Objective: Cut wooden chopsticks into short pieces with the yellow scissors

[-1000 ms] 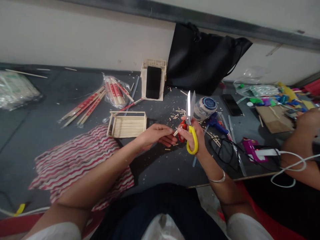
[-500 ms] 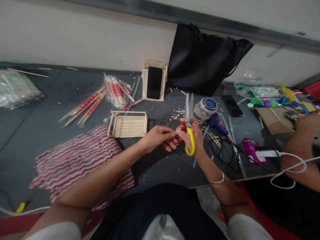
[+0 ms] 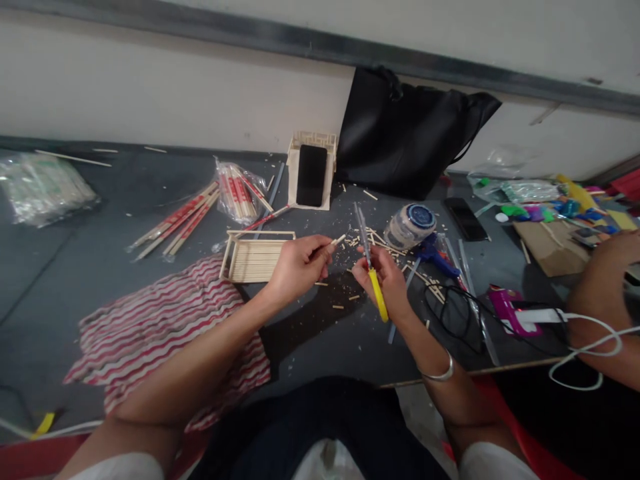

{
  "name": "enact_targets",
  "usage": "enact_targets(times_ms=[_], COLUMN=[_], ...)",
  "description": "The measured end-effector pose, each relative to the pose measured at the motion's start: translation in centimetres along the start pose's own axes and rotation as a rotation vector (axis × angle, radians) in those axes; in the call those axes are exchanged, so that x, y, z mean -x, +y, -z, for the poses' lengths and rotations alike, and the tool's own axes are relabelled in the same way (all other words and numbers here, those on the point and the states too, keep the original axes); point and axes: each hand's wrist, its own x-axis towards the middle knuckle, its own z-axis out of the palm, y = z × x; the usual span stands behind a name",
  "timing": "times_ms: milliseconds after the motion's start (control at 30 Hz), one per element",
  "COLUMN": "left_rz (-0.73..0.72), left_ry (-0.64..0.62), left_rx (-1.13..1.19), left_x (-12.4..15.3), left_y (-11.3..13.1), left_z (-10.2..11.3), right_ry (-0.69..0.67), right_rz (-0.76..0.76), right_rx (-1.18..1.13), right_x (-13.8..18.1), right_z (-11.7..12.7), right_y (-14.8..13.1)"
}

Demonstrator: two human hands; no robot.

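Short stick [image 3: 339, 239] is pinched between fingers of the left hand [image 3: 300, 265], above the table [image 3: 320, 347], between its front and back edges; the right hand [image 3: 391, 280] has fingers wrapped on scissors [image 3: 379, 297]. Loose pinch could drop the stick among scraps [image 3: 338, 307].

I lose one end of the stick [image 3: 340, 239] inside the left hand [image 3: 300, 265], which partly covers the slatted tray [image 3: 253, 260].

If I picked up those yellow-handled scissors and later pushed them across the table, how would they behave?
The scissors should feel stiff, given their metallic-looking blades. Being long and thin edge-on, they would probably slide or swivel on the table rather than roll.
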Motion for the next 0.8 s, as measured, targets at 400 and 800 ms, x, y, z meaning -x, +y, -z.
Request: enact_targets(times_ms=[400,800], left_rz=[-0.295,-0.697], left_ry=[0.055,0.041], left_rx=[-0.404,-1.005], left_x=[0.6,0.6], left_y=[0.6,-1.8], left_z=[0.4,0.6], right_ry=[-0.182,-0.202], right_rz=[0.024,0.064], right_rx=[0.129,0.2], right_x=[0.3,0.4], right_z=[0.2,0.3], right_y=[-0.9,-0.7])
